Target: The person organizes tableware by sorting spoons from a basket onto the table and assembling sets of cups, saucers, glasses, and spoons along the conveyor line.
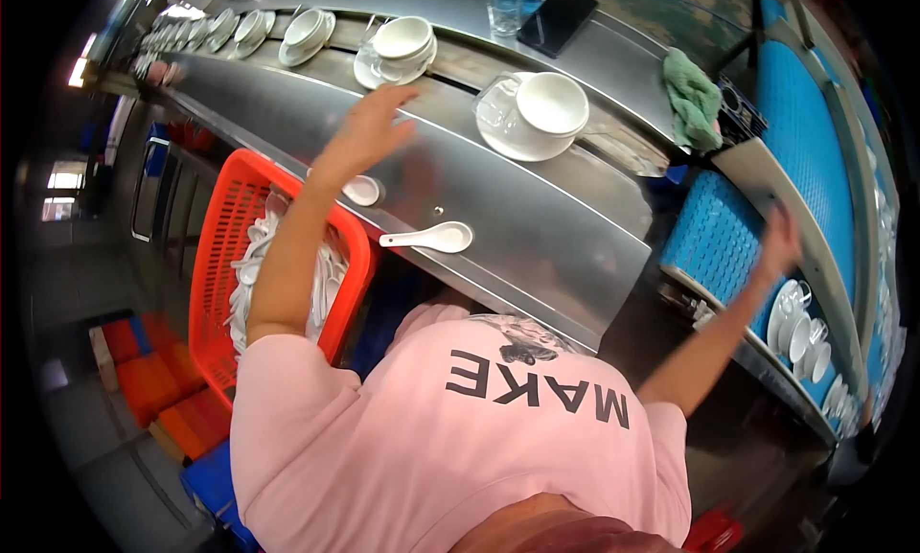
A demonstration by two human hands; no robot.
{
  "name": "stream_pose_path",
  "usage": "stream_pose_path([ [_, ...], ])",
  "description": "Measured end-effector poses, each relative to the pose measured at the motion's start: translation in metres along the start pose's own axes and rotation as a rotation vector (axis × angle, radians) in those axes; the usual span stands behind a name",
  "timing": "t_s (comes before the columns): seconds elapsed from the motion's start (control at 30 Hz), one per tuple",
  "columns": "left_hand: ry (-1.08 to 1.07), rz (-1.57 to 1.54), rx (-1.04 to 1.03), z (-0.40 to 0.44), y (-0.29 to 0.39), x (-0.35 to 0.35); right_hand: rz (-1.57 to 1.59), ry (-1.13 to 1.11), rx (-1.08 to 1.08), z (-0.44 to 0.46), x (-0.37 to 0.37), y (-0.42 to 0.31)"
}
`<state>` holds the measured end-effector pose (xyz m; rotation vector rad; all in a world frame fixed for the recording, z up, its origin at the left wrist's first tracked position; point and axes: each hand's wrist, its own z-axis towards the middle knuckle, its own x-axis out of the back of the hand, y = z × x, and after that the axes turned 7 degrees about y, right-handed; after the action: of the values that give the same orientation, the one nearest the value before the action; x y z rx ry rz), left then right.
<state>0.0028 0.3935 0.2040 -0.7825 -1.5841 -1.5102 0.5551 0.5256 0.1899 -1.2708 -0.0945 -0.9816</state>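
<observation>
My left hand (376,129) is over the metal counter edge, its fingers apart and empty, just below a white bowl and saucer set (402,37). Another set, a bowl (553,103) and a clear glass on a saucer, sits farther right on the line. Two white spoons, one (436,237) lying whole and one (362,190) partly behind my left forearm, rest on the steel ledge. My right hand (781,243) is blurred beside the board edging the blue conveyor; whether it holds anything is unclear.
A red basket (359,256) full of white spoons stands at the left. More dish sets line the rail at upper left. A phone (558,21), a glass (505,18) and a green cloth (692,101) lie behind. Dishes ride the blue conveyor (800,122) at right.
</observation>
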Motion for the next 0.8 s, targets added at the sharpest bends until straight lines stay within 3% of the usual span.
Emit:
stream_pose_path([
  [0.03, -0.040, 0.207, -0.023, -0.014, -0.014, 0.017, 0.089, 0.167, -0.013, 0.039, 0.043, 0.081],
  [0.07, -0.128, 0.246, -0.068, -0.030, -0.032, 0.024, -0.432, 0.317, 0.294, 0.073, 0.101, 0.136],
  [0.1, -0.215, 0.283, -0.117, -0.044, -0.049, 0.026, -0.710, 0.419, 0.356, 0.075, 0.142, 0.145],
  [0.13, -0.302, 0.316, -0.172, -0.054, -0.057, 0.026, -0.990, 0.493, 0.353, 0.094, 0.187, 0.212],
  [0.2, -0.343, 0.256, -0.137, -0.060, -0.054, 0.024, -1.198, 0.158, -0.284, 0.085, 0.209, 0.201],
  [0.3, -0.428, 0.109, -0.011, -0.053, -0.049, 0.015, -0.563, -0.126, -0.699, 0.118, 0.253, 0.310],
  [0.33, -0.463, 0.053, 0.048, -0.047, -0.049, 0.013, -0.386, -0.164, -0.704, 0.109, 0.251, 0.298],
  [0.4, -0.294, -0.179, 0.110, -0.038, -0.058, -0.002, -0.031, -0.243, -0.704, 0.068, 0.231, 0.229],
  [0.5, -0.121, -0.516, 0.301, -0.021, -0.040, -0.007, -0.090, -0.384, -0.427, 0.069, 0.230, 0.260],
  [0.6, -0.003, -0.662, 0.468, -0.001, -0.036, -0.015, 0.128, -0.215, -0.464, 0.028, 0.180, 0.188],
  [0.7, 0.119, -0.548, 0.616, 0.014, -0.040, -0.026, 0.452, -0.311, -0.458, -0.004, 0.124, 0.137],
  [0.8, 0.082, -0.713, 0.624, 0.018, -0.041, -0.038, 0.533, -0.430, -0.442, -0.031, 0.048, 0.073],
])
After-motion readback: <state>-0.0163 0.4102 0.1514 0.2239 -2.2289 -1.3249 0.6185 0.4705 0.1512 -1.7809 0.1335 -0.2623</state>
